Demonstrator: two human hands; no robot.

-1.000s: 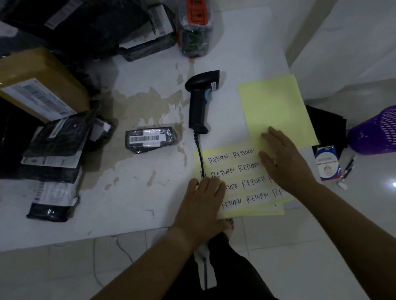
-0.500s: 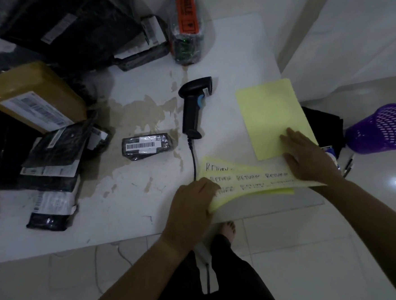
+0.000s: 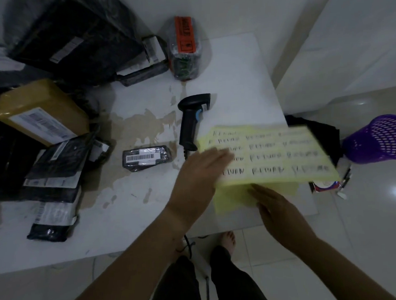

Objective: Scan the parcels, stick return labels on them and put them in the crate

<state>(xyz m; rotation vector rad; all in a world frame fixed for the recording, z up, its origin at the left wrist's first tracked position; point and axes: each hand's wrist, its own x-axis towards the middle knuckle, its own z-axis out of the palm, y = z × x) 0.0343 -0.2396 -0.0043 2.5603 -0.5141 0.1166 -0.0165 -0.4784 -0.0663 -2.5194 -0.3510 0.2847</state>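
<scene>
Yellow paper with rows of handwritten return labels, the label sheet [image 3: 270, 154], is showing blurred over the right end of the white table [image 3: 233, 72], its right corner reaching past the table's edge. The person's left hand [image 3: 201, 173] is lying across the sheet's left edge, fingers straight and close together on top. The thumb is hidden, so I cannot tell whether it is pinching from below. The right hand [image 3: 281, 212] is lying flat at the sheet's near edge, fingers straight and pressed together, resting on a plain yellow sheet [image 3: 231, 201] on the table. Just left of the label sheet the black scanner [image 3: 191, 122] is lying on its side, and beyond it a small black parcel [image 3: 146, 157] is sitting barcode up. More parcels are lying heaped along the left, a brown parcel [image 3: 39, 111] among them.
</scene>
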